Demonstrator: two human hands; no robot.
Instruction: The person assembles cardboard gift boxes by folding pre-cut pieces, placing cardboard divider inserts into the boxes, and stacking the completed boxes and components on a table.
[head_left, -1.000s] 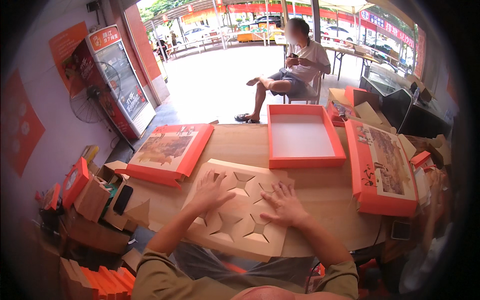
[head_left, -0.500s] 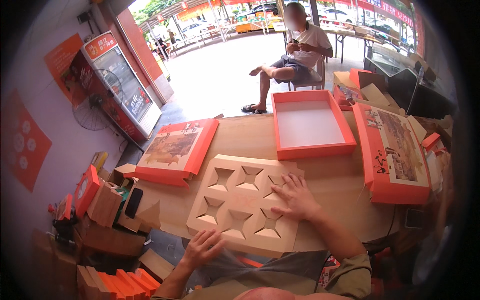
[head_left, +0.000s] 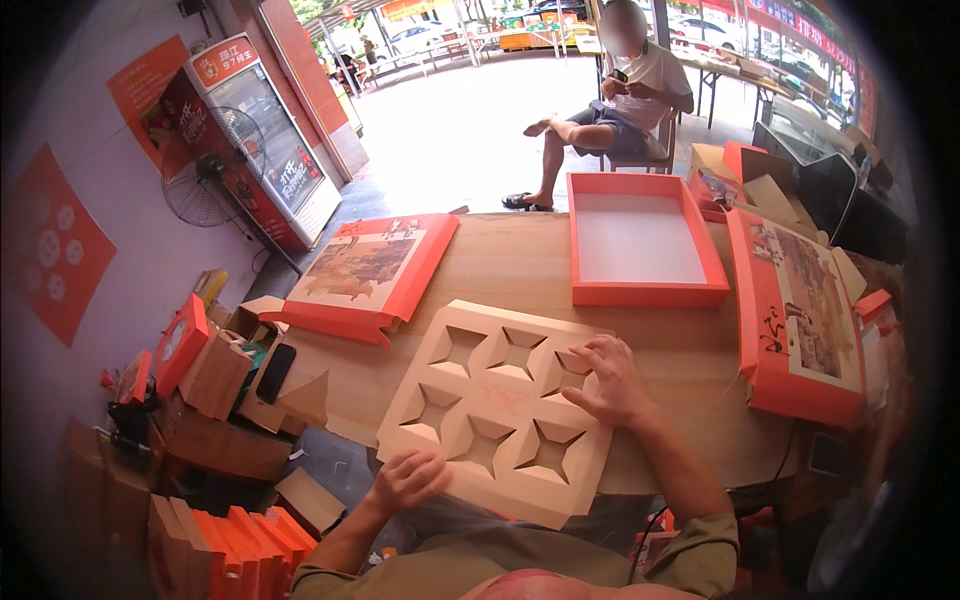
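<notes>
A tan cardboard insert with several square wells lies in front of me. Its near edge overhangs the table's front edge. At its near left corner is my left hand, its fingers bent and close together against the edge. My right hand rests at the insert's right side, fingers arched over a far right well and thumb spread apart. Beyond it stands an open red box tray with a white inside. Printed red lids lie on either side: the left lid and the right lid.
The wooden table curves around in front. Cardboard pieces and a black phone are at the left. Red and tan folded boxes stand low at left. A fan and a fridge are farther back. A seated person is beyond the table.
The insert has slid slightly toward me and to the left. My left fingers have curled closer together. My right hand has gone from lying flat to arched. The view has shifted a little.
</notes>
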